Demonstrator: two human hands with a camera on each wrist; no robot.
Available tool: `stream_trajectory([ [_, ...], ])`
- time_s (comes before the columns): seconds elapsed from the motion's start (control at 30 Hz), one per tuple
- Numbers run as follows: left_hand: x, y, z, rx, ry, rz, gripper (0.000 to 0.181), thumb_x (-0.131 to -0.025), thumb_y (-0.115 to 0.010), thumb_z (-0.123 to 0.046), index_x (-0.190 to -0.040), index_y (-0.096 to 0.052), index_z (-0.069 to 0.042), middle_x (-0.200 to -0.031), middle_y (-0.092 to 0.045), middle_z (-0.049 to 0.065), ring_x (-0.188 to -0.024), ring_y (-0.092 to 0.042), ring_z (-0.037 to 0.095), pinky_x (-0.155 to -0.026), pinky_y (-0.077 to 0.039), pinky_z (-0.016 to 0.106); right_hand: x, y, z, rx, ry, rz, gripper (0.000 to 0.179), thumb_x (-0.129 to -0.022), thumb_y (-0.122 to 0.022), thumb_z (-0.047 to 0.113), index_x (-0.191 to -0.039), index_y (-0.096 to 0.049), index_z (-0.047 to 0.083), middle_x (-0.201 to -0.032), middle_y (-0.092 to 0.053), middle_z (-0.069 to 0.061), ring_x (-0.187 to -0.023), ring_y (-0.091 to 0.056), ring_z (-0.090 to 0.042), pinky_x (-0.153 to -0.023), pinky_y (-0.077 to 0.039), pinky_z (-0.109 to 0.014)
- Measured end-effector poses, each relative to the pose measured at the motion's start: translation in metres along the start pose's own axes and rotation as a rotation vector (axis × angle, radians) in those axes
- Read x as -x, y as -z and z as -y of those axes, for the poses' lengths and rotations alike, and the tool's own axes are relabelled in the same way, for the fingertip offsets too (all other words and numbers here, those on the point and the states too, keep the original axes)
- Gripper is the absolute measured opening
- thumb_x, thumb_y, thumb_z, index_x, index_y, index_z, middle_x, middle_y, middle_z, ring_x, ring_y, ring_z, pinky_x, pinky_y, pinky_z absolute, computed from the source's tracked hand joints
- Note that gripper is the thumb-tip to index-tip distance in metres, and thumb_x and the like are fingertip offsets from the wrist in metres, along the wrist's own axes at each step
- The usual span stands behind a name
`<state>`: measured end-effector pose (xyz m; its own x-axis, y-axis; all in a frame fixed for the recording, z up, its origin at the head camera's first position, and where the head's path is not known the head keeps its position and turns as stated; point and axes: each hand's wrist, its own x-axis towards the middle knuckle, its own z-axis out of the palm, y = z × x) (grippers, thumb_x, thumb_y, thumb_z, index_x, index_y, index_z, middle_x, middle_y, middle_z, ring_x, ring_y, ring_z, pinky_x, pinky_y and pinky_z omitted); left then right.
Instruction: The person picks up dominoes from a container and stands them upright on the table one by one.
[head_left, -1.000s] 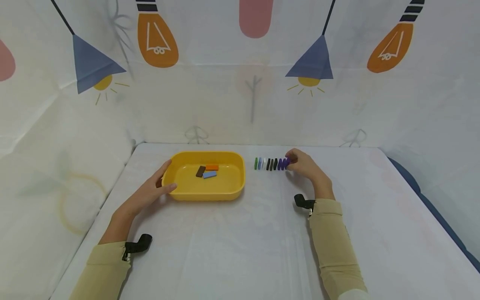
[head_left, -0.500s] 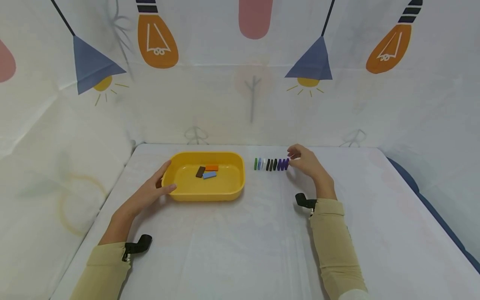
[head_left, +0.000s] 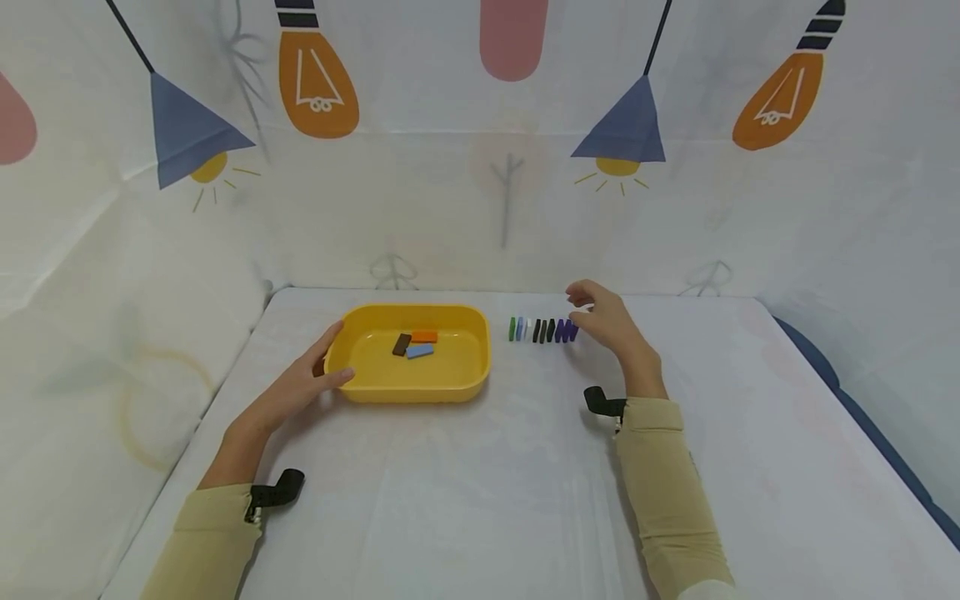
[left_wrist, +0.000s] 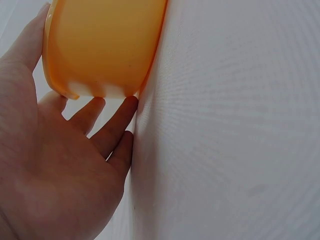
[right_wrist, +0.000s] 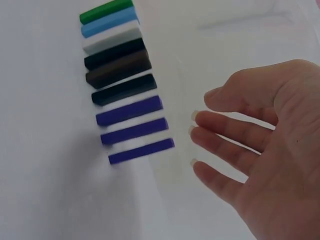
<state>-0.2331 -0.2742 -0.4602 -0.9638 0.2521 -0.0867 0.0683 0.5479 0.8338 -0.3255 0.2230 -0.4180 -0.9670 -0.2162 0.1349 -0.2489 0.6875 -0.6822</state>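
Note:
A yellow tray (head_left: pixel 412 393) stands on the white table, with an orange block (head_left: pixel 424 337), a dark brown block (head_left: pixel 402 344) and a light blue block (head_left: pixel 420 352) lying inside. My left hand (head_left: pixel 298 380) holds the tray's left end, thumb at the rim and fingers against the outer wall (left_wrist: pixel 107 45). To the tray's right runs a row of thin domino-like blocks: green (right_wrist: pixel 106 11), light blue (right_wrist: pixel 109 22), white (right_wrist: pixel 113 38), black and brown ones, then three purple blocks (right_wrist: pixel 135 132). My right hand (head_left: pixel 609 321) hovers by the purple end, fingers loosely bent, holding nothing.
A white printed cloth (head_left: pixel 450 208) hangs behind the table's back edge. Table surface (head_left: pixel 465 483) stretches in front of the tray and row. Dark blue fabric (head_left: pixel 862 408) shows past the right edge. A black wrist camera (head_left: pixel 279 488) sits on the left sleeve.
My right hand's fingers have come off the last purple block and risen slightly up and back. The row stays in place. My left hand and the tray have not moved.

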Motion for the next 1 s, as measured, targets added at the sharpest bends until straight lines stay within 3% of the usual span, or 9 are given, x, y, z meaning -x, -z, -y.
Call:
stream_trajectory([
  [0.27,0.001,0.002,0.001,-0.011,0.021,-0.009,0.087,-0.096,-0.061,-0.043,-0.157,0.001,-0.045,-0.170,-0.001,0.001,-0.155,-0.009,0.037,-0.117,-0.014,0.070,-0.008,-0.010,0.017,-0.015,0.095,-0.031,0.042,-0.092,-0.059,0.007,-0.134,-0.053,0.003,-0.132,-0.058,-0.017,-0.124,-0.054,-0.034,-0.111,-0.041,-0.050],
  [0.53,0.000,0.000,0.000,-0.005,0.005,-0.002,0.088,-0.097,-0.061,-0.040,-0.159,0.001,-0.039,-0.170,-0.002,0.005,-0.154,-0.007,0.039,-0.117,-0.013,0.071,-0.012,-0.021,0.034,-0.037,0.184,-0.034,0.041,-0.092,-0.059,0.006,-0.132,-0.056,0.002,-0.130,-0.061,-0.016,-0.120,-0.057,-0.032,-0.107,-0.043,-0.051],
  [1.0,-0.001,0.000,0.001,-0.008,0.019,-0.009,0.088,-0.096,-0.062,-0.042,-0.159,0.000,-0.040,-0.170,-0.004,0.005,-0.154,-0.010,0.038,-0.117,-0.014,0.070,-0.019,-0.048,0.063,-0.003,0.267,0.053,0.037,-0.092,-0.060,0.007,-0.129,-0.058,0.004,-0.126,-0.062,-0.013,-0.116,-0.058,-0.029,-0.105,-0.046,-0.049],
])
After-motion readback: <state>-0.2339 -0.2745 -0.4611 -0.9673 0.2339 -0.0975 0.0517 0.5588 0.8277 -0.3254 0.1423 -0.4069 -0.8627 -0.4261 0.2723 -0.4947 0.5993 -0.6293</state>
